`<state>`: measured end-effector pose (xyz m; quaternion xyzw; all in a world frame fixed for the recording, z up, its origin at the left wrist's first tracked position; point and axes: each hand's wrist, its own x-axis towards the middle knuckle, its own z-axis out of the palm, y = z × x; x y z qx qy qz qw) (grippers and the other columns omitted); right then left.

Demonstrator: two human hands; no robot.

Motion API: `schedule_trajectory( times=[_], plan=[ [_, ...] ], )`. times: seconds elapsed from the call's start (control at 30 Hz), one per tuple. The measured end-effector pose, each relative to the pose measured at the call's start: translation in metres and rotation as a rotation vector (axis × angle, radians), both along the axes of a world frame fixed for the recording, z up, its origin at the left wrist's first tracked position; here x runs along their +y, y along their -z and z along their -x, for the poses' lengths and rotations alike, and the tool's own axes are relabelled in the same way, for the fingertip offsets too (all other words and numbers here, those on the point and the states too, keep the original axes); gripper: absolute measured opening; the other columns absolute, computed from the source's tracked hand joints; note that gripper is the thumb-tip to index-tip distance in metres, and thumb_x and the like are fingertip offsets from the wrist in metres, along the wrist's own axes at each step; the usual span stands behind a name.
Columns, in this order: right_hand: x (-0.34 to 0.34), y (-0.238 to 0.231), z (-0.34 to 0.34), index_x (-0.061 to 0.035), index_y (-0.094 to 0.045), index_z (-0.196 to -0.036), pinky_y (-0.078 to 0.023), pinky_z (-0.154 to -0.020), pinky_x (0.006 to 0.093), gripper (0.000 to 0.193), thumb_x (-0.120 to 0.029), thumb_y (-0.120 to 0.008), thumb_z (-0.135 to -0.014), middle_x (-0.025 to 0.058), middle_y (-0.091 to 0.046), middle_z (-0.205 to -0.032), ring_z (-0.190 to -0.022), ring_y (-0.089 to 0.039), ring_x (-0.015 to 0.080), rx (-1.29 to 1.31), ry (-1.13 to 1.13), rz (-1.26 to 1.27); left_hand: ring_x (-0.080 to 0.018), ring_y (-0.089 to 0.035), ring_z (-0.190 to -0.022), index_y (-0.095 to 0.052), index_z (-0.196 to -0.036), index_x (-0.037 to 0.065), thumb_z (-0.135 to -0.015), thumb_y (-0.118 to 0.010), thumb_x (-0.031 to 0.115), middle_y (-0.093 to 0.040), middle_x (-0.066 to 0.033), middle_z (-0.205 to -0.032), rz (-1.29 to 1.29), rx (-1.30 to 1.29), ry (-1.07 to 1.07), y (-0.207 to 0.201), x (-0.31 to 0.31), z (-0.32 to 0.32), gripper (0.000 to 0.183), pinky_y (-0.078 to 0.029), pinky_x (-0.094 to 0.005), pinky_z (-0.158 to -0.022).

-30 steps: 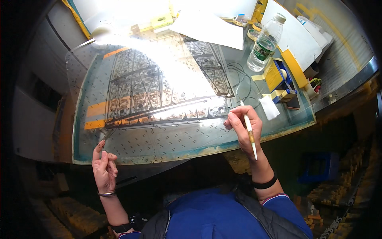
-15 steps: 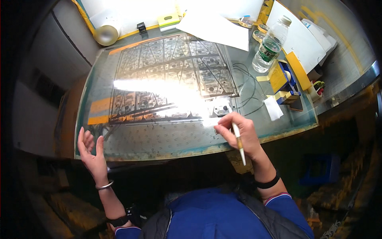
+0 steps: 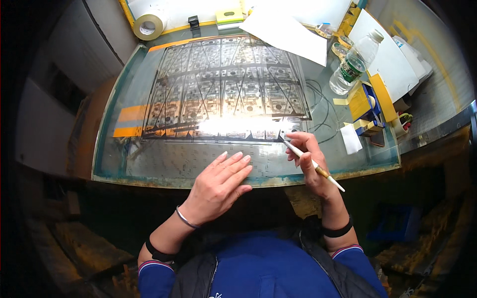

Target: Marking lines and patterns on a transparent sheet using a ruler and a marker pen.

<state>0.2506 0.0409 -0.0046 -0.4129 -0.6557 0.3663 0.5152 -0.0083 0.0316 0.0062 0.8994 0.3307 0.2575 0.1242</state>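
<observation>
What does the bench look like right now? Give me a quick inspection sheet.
Surface: worktop with worn teal edging.
Job's things: dark-patterned sheet lies flat, with bright glare; white pen-like tool in hand.
Clutter: bottle, white paper, blue-and-yellow holder, tape roll.
Hands: left hand open, palm down, contact unclear; right hand grips the pen-like tool near the sheet's near right corner.
Cables: thin dark loops right of the sheet, possibly cable.
Surroundings: white panel behind; dim area below.
</observation>
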Motion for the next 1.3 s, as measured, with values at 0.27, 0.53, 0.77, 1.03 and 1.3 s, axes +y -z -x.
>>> schedule_trajectory(
  times=[0.27, 0.53, 0.77, 1.03, 1.3],
  plan=[
    [0.008, -0.01, 0.004, 0.0019, -0.072, -0.098, -0.051, -0.059, 0.0241, 0.019, -0.015, -0.072, -0.09, 0.0059, -0.071, -0.078, -0.07, -0.065, 0.0089, 0.014, -0.169, 0.448, -0.0268, -0.067, -0.111, -0.075, -0.096, 0.004, -0.084, -0.074, 0.008, -0.074, -0.0102, -0.106, 0.082, -0.21, -0.082, 0.008, 0.024, 0.014, 0.013, -0.05, -0.0412, -0.099],
    [0.012, -0.01, 0.012, -0.0016, -0.074, -0.091, -0.053, -0.064, 0.0249, 0.013, -0.012, -0.074, -0.085, 0.0075, -0.073, -0.079, -0.071, -0.068, 0.0088, -0.176, -0.17, 0.33, -0.0275, -0.068, -0.101, -0.074, -0.092, 0.004, -0.081, -0.076, 0.008, -0.073, -0.0078, -0.103, 0.037, -0.245, -0.103, 0.009, 0.026, 0.01, 0.012, -0.053, -0.0389, -0.09],
    [0.011, -0.006, 0.015, -0.0015, -0.074, -0.089, -0.051, -0.061, 0.0264, 0.011, -0.012, -0.074, -0.084, 0.0074, -0.071, -0.076, -0.068, -0.067, 0.0101, -0.231, -0.15, 0.185, -0.0279, -0.068, -0.1, -0.074, -0.091, 0.005, -0.08, -0.077, 0.008, -0.073, -0.007, -0.102, 0.011, -0.237, -0.101, 0.009, 0.026, 0.009, 0.012, -0.054, -0.0385, -0.088],
    [0.012, -0.006, 0.018, -0.002, -0.074, -0.086, -0.05, -0.06, 0.0272, 0.009, -0.01, -0.072, -0.082, 0.0082, -0.07, -0.074, -0.066, -0.066, 0.0123, -0.228, -0.113, 0.235, -0.0279, -0.068, -0.101, -0.074, -0.092, 0.006, -0.08, -0.077, 0.009, -0.072, -0.0068, -0.103, 0.031, -0.246, -0.107, 0.009, 0.025, 0.009, 0.014, -0.053, -0.0396, -0.09],
    [0.011, -0.003, 0.016, -0.002, -0.073, -0.086, -0.05, -0.06, 0.0268, 0.008, -0.009, -0.072, -0.081, 0.0082, -0.069, -0.073, -0.065, -0.066, 0.0125, -0.218, -0.153, 0.188, -0.0282, -0.068, -0.102, -0.075, -0.094, 0.007, -0.08, -0.077, 0.009, -0.073, -0.0077, -0.105, 0.082, -0.255, -0.12, 0.008, 0.024, 0.009, 0.014, -0.051, -0.0418, -0.096]
  ],
)
